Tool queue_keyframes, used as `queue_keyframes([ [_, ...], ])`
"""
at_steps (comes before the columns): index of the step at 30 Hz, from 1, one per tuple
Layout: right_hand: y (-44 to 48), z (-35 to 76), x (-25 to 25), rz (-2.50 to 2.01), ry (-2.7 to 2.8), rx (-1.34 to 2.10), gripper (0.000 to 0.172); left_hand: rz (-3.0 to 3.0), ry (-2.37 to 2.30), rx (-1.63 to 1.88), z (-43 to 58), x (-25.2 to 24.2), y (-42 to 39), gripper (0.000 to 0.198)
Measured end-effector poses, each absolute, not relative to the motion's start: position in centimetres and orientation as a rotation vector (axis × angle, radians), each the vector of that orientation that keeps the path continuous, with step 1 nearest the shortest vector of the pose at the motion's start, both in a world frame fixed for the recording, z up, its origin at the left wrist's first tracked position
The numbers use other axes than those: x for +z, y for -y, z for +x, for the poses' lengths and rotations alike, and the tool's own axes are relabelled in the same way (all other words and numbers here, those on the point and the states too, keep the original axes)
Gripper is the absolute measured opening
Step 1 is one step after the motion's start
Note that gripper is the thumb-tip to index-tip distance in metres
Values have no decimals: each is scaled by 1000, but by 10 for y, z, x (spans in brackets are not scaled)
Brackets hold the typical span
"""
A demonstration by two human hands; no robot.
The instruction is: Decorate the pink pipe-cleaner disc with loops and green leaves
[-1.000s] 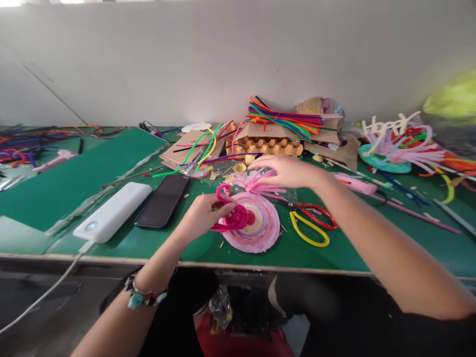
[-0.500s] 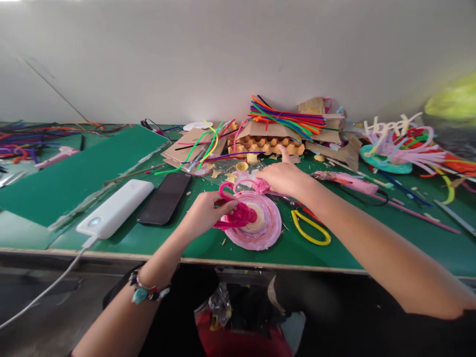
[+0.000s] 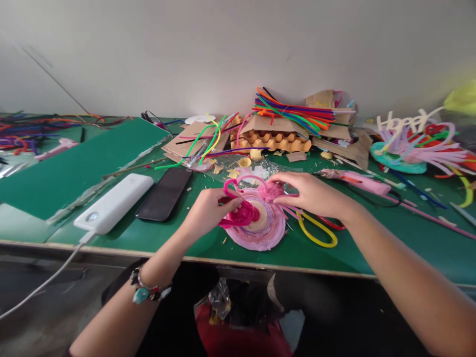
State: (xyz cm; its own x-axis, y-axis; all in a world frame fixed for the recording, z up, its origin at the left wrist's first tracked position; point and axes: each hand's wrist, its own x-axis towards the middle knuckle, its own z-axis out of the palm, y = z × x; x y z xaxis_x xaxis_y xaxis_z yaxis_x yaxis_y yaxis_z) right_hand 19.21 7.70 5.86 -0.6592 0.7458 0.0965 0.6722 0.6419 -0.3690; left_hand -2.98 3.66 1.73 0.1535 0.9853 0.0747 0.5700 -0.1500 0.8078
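Disc point(image 3: 265, 229) of pink coils lies at the table point(image 3: 334, 258) edge, partly hidden by my left hand point(image 3: 208, 210), which grips a dark pink bundle point(image 3: 242, 214). My right hand point(image 3: 312, 194) pinches a pink tuft point(image 3: 271, 190). Behind, cardboard point(image 3: 267, 124) hides most of the egg tray point(image 3: 282, 144) cups.

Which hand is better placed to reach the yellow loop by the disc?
Right, probably: the right hand, holding a pink tuft, is beside the yellow loop; the left hand grips magenta pipe cleaner across the disc.

You grip a magenta coil point(image 3: 243, 214) and a pink tuft point(image 3: 272, 190) over a pink-and-cream ringed disc point(image 3: 268, 232); yellow loop point(image 3: 320, 243), white power bank point(image 3: 113, 203), black phone point(image 3: 164, 193), green table point(image 3: 122, 244).
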Motion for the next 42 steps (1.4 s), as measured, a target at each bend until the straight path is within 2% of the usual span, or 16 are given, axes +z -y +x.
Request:
queue_keyframes([
  [6, -73, 186, 49, -1149, 2634, 490, 40, 1796, -1492, 829, -30, 19, -35, 25],
  [15, -67, 189, 53, -1066, 2686, 326, 38, 1815, -1510, 812, -28, 21, -35, 24],
  [34, -67, 189, 31, -1069, 2652, 435, 36, 1937, -1552, 843, -23, 22, -37, 21],
  [42, -69, 195, 25, -1036, 2612, 516, 38, 2163, -1708, 709, -12, 26, -34, 22],
])
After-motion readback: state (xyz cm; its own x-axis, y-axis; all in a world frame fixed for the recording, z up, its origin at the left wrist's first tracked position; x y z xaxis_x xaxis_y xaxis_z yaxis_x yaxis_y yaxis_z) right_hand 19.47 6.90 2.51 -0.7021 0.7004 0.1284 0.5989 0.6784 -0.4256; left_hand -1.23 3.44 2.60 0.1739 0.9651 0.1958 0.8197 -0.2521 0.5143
